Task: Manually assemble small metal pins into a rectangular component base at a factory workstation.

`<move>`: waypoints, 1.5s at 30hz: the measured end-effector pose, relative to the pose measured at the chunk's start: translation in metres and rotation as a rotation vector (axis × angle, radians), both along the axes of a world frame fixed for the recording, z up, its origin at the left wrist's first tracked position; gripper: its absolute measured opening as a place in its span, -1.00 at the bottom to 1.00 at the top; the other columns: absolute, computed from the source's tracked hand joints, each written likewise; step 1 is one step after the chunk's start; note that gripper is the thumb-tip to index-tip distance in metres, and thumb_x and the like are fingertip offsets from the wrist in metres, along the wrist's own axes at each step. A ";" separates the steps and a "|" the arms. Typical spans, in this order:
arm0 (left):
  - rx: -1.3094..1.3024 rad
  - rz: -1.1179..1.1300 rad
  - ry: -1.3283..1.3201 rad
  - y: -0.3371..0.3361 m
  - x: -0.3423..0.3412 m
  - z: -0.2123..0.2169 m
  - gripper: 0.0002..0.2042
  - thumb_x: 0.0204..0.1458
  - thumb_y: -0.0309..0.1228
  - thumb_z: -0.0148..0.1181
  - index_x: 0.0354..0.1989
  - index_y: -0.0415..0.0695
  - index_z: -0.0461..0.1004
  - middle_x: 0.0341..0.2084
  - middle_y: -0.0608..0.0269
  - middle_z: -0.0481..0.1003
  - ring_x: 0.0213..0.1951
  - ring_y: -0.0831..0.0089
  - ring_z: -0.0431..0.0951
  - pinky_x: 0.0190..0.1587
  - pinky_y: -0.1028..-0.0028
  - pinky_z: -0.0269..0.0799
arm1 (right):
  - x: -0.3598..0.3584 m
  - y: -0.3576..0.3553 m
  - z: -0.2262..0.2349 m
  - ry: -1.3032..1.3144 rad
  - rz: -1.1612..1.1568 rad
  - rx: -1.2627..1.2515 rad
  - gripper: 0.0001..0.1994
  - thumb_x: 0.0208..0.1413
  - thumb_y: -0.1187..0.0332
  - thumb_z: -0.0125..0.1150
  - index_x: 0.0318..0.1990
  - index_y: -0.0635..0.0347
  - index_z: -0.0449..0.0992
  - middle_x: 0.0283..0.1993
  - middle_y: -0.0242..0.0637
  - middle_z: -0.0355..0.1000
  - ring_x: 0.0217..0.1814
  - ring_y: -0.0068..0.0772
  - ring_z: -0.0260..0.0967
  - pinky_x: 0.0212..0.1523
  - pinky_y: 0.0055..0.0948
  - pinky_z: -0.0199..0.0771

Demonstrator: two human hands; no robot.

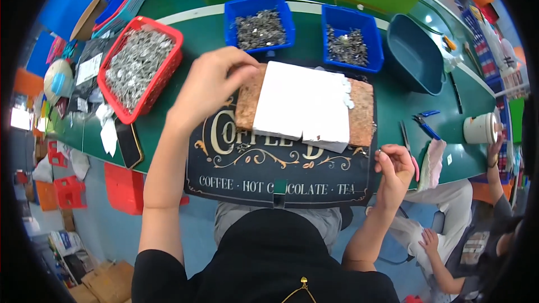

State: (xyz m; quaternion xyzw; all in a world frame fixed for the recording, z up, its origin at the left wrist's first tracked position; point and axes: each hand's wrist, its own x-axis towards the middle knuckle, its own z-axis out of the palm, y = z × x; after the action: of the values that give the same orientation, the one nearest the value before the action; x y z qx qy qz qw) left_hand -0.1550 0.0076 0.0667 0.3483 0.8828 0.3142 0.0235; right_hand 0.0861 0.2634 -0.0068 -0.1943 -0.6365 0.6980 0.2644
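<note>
A white foam block point(303, 101) lies across a brown, rough-grained board point(360, 113) on a dark printed mat point(252, 168). Small pale discs point(347, 91) line the block's right edge. My left hand point(216, 81) hovers by the block's upper left corner, over the board's left end. Its thumb and fingers are bent together, and whatever they may hold is hidden. Below the board's right end, my right hand point(394, 169) is closed in a pinch. A tiny dark, shiny piece point(379, 150) shows at its fingertips, too small to name.
A red basket point(178, 39) of small metal parts stands at left, beside a phone point(129, 143). Two blue bins point(229, 22) point(325, 11) hold metal pieces at the back. Right are a dark teal basin point(415, 50), pliers point(426, 126), scissors point(405, 134), a white pot point(480, 129) and another person point(477, 247).
</note>
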 end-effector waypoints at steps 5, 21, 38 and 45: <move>-0.021 -0.360 0.281 0.038 0.008 -0.016 -0.48 -0.01 -0.19 0.24 0.06 -0.25 0.32 0.02 -0.01 0.37 0.09 0.06 0.32 0.19 0.22 0.19 | -0.006 0.006 -0.008 -0.041 -0.126 0.109 -0.91 0.08 0.56 0.15 -0.25 0.28 0.43 -0.29 -0.35 0.39 -0.33 -0.65 0.33 -0.42 -0.71 0.24; -0.070 -0.314 0.032 0.024 0.026 -0.022 -0.33 -0.18 -0.02 0.32 -0.03 -0.33 0.31 -0.17 -0.03 0.37 -0.16 0.03 0.35 -0.01 0.20 0.24 | -0.019 0.005 -0.012 -0.257 -0.130 0.530 -0.88 -0.01 0.66 0.19 -0.29 0.32 0.47 -0.23 -0.36 0.37 -0.42 -0.77 0.22 -0.57 -0.79 0.04; -0.189 -0.244 0.297 0.027 -0.032 -0.020 -0.71 -0.08 -0.57 0.04 -0.13 -0.26 0.46 -0.31 0.06 0.47 -0.30 0.17 0.54 -0.25 0.36 0.47 | -0.100 0.052 0.063 -0.284 0.434 0.795 -0.80 -0.01 0.62 0.15 -0.19 0.34 0.54 -0.31 -0.19 0.48 -0.29 -0.38 0.44 -0.28 -0.54 0.37; -0.490 -0.215 0.603 0.035 -0.052 -0.024 -0.63 -0.14 -0.55 0.06 -0.07 -0.20 0.47 -0.40 0.20 0.43 -0.34 0.32 0.53 -0.34 0.41 0.45 | -0.152 0.056 0.047 -0.167 0.605 0.995 -0.67 -0.08 0.63 0.15 -0.09 0.26 0.53 0.02 -0.12 0.45 0.04 -0.10 0.40 0.05 -0.33 0.37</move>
State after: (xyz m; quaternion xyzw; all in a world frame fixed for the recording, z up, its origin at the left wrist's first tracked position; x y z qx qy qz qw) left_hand -0.2068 0.0426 0.0427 0.4991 0.8576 -0.0261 -0.1213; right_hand -0.0662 0.3194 0.0405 0.0892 -0.9333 0.3422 0.0618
